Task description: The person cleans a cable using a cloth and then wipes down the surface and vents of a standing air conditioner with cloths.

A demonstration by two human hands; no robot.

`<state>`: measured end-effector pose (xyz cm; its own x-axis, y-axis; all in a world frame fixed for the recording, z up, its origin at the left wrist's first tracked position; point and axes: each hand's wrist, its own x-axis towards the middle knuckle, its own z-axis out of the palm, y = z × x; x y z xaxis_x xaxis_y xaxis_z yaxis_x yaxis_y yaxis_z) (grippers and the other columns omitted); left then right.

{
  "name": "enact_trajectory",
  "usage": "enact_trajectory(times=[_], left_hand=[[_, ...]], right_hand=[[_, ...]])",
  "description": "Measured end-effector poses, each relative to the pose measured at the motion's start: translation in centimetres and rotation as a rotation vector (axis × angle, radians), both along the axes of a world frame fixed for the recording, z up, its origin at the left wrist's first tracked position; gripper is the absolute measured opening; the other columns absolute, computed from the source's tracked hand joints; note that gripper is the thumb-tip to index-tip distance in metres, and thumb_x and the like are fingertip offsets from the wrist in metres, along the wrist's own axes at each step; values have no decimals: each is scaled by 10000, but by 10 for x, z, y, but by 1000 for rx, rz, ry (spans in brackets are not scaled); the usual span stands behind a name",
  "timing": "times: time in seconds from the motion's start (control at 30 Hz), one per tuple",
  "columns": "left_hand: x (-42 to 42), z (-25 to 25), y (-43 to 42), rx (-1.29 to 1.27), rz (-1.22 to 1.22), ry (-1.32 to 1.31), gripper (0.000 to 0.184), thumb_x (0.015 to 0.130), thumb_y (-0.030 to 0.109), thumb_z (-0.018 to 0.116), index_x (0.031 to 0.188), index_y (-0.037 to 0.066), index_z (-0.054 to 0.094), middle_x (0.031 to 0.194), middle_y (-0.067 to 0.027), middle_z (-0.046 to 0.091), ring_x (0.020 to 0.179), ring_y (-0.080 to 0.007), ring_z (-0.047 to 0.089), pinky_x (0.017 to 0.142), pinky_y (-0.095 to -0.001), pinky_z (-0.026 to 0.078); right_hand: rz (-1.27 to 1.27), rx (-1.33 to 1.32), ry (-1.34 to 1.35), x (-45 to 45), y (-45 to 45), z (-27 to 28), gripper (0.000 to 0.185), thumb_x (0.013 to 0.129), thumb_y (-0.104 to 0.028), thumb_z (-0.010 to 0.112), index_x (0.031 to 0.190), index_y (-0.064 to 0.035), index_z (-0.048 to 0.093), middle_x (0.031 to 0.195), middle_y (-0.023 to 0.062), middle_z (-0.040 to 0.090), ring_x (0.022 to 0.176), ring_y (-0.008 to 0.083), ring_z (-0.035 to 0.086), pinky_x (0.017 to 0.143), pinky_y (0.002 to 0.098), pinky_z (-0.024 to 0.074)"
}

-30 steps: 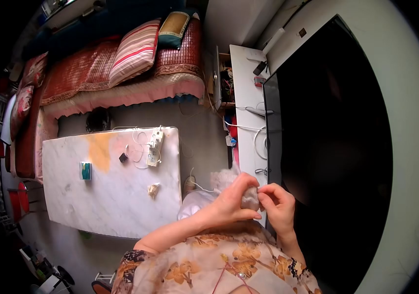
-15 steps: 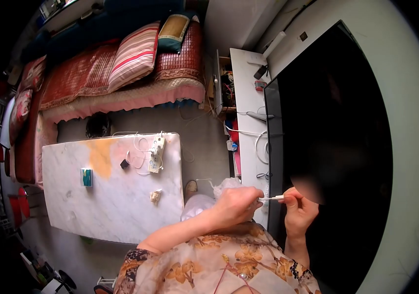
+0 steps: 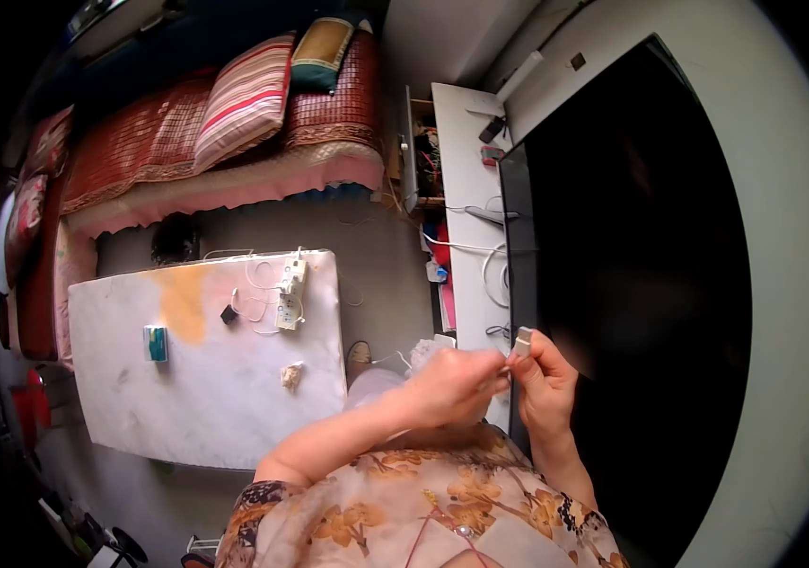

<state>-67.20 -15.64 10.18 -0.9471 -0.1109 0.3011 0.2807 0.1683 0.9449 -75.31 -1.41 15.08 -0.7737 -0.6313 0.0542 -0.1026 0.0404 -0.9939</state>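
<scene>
A USB plug (image 3: 523, 341) with a pale body and metal end stands upright between the thumb and fingers of my right hand (image 3: 548, 388). My left hand (image 3: 461, 386) is closed right beside it, pinching the thin white cable just below the plug. A loose stretch of white cable (image 3: 393, 360) shows to the left of my left hand. Behind that hand, a crumpled translucent plastic bag (image 3: 428, 352) is partly hidden. Both hands are in front of my body, close to the large black television screen (image 3: 632, 284).
On the marble table (image 3: 140, 407) lie a power strip (image 3: 291, 293) with cords, a black adapter (image 3: 229, 314), a teal box (image 3: 156, 344) and a crumpled tissue (image 3: 292, 376). A white cabinet (image 3: 466, 151) with an open drawer (image 3: 426, 156) holds a remote (image 3: 492, 129). Behind is a sofa (image 3: 140, 142).
My hands have come closer together, and the right one has moved left and up. The plug has turned from lying sideways to pointing upward. The whole view has shifted slightly.
</scene>
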Motion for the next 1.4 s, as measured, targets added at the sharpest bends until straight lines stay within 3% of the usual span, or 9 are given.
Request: enact_trajectory(times=[0.4,0.5,0.57,0.7,0.8,0.87,1.3,1.33,1.4], left_hand=[[10,-96,3,-189,139,-10,154,842,96,692,907,38,565,743,-155,602,678,-369,616,622,-434,500],[21,-135,-2,-228,161,-3,163,830,119,700,891,56,562,751,-152,597,684,-360,618,579,-440,490],[24,-154,-5,-287,203,-45,170,827,132,702,894,60,563,768,-149,601,697,-356,624,590,-433,498],[62,-238,-17,-367,246,-234,174,828,149,694,908,66,564,807,-155,614,770,-356,641,664,-443,518],[78,-249,-27,-356,208,-355,186,833,160,691,931,62,567,852,-162,622,811,-367,637,698,-451,511],[81,-260,-29,-295,236,-377,216,830,167,699,961,57,566,884,-172,621,841,-378,629,715,-451,504],[139,-355,-87,-69,285,-725,585,652,102,827,1172,41,568,1105,-166,599,1083,-343,578,952,-401,479],[137,-351,-88,-1,397,-767,562,691,107,842,1178,26,575,1073,-126,623,1013,-285,620,920,-373,509],[120,-326,-90,577,566,-814,506,734,120,842,1156,16,583,1029,-92,638,950,-231,635,877,-345,524]], right_hand=[[-434,-645,-14,-61,45,80,233,924,-191,689,768,-59,575,723,-6,417,590,87,315,531,249,258],[-368,-580,168,-60,41,107,234,922,-123,671,738,-57,542,699,-3,384,576,89,305,535,248,266],[-182,-853,-193,-72,57,128,225,923,-95,650,740,-52,528,699,6,402,575,101,301,535,254,278],[-232,-891,93,-80,91,182,215,946,-102,613,781,-38,490,694,16,327,590,122,287,565,280,284],[-228,-889,54,-80,88,185,207,957,-81,593,786,-28,491,707,30,327,605,132,269,571,294,278],[-203,-985,-58,-89,99,186,198,960,-67,585,792,-15,495,713,37,326,618,138,267,579,299,276],[-279,-949,381,-134,183,254,144,929,45,497,789,15,480,721,87,339,642,179,298,616,328,293],[-253,-942,283,-136,180,251,145,930,36,506,790,8,481,729,83,353,644,175,303,618,329,299],[-202,-925,86,-143,165,227,148,933,17,526,793,-6,483,746,74,382,646,169,311,621,330,309]])
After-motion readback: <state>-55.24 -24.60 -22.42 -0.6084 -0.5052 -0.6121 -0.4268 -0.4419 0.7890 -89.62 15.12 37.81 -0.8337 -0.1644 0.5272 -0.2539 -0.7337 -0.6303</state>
